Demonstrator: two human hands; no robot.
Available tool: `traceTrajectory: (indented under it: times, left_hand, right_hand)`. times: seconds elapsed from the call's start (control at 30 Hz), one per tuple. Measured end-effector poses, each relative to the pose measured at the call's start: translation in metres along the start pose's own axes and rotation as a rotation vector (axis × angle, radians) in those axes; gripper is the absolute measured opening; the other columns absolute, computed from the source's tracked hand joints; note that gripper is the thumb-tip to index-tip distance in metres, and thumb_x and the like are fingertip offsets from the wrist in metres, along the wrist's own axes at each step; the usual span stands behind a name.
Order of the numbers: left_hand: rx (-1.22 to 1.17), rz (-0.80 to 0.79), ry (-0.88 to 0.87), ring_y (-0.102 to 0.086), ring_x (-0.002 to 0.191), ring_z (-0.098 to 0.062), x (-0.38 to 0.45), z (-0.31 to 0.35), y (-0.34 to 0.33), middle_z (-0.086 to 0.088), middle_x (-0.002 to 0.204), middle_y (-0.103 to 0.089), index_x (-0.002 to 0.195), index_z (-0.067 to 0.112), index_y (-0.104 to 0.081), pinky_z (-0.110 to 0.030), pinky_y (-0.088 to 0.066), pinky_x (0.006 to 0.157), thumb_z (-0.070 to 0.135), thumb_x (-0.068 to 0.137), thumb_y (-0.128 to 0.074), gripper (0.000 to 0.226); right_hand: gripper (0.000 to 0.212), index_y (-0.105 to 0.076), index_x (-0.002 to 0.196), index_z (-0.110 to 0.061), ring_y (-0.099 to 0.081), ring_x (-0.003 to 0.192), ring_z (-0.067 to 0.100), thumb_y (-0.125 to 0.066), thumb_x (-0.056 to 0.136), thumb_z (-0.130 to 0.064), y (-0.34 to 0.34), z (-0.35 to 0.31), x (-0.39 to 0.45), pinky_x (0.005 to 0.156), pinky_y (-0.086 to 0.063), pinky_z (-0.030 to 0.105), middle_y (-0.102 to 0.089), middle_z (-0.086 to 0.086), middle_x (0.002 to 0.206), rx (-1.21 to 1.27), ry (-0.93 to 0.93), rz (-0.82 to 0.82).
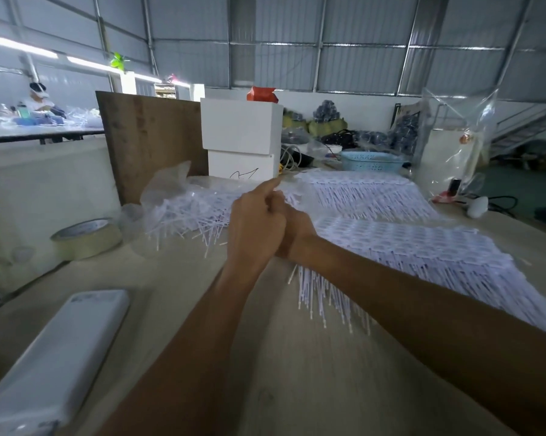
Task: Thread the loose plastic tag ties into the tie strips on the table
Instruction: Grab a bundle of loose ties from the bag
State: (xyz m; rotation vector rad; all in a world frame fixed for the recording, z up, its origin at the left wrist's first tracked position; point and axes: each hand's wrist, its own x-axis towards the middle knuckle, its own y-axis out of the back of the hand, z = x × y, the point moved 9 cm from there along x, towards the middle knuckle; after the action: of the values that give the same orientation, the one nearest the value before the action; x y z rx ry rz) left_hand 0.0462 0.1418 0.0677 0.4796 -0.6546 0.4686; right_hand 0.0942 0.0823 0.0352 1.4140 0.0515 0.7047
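Two hands meet above the table (265,357), just beyond the near stack of tie strips (416,243). The left hand (255,229) has its fingers curled and forefinger extended; what it holds cannot be told. The right hand (297,234) lies mostly hidden behind it, its grasp unreadable. The loose ties (183,215) lie heaped left of the stack, spilling from a clear bag (163,190), probably so that each hand reaches its supply without crossing.

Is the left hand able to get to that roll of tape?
Probably yes. The roll of tape sits on the table out to the left of the left hand, with bare tabletop between them. The left hand is up against the right hand, so it would have to let go first.
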Motion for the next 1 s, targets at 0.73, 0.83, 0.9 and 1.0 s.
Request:
traceTrajectory:
  times: [0.73, 0.83, 0.9, 1.0]
  left_hand:
    - [0.483, -0.495, -0.179, -0.063, 0.064, -0.018, -0.069, -0.009, -0.111, 0.006, 0.069, -0.064, 0.117, 0.029, -0.05, -0.03, -0.044, 0.062, 0.031, 0.097, -0.055, 0.021]
    - [0.436, -0.437, -0.206, -0.064, 0.07, -0.025, -0.069, -0.007, -0.107, 0.0, 0.075, -0.067, 0.116, 0.026, -0.057, -0.035, -0.05, 0.066, 0.026, 0.097, -0.055, 0.019]
    - [0.423, -0.391, -0.223, -0.065, 0.072, -0.027, -0.068, -0.009, -0.104, -0.005, 0.077, -0.067, 0.114, 0.025, -0.06, -0.038, -0.053, 0.068, 0.024, 0.098, -0.054, 0.017]
    - [0.402, -0.366, -0.177, -0.065, 0.072, -0.027, -0.063, -0.015, -0.103, -0.006, 0.079, -0.069, 0.11, 0.026, -0.061, -0.04, -0.055, 0.069, 0.02, 0.098, -0.055, 0.014]
  right_hand:
    - [0.033, -0.059, 0.112, -0.02, -0.055, 0.08, 0.022, -0.058, 0.097, -0.048, -0.022, 0.361, -0.286, 0.072, -0.041, 0.031, -0.067, 0.006, 0.102, 0.301, -0.846, -0.055]
    - [0.029, -0.062, 0.104, -0.02, -0.055, 0.082, 0.021, -0.065, 0.093, -0.047, -0.017, 0.365, -0.286, 0.074, -0.042, 0.031, -0.063, 0.002, 0.094, 0.367, -0.844, 0.028]
    - [0.029, -0.065, 0.106, -0.017, -0.056, 0.084, 0.021, -0.066, 0.093, -0.042, -0.014, 0.363, -0.284, 0.077, -0.044, 0.031, -0.064, 0.004, 0.096, 0.389, -0.841, 0.052]
    - [0.027, -0.07, 0.114, -0.011, -0.062, 0.093, 0.027, -0.062, 0.097, -0.032, -0.014, 0.358, -0.282, 0.081, -0.045, 0.03, -0.07, 0.011, 0.108, 0.417, -0.832, 0.084]
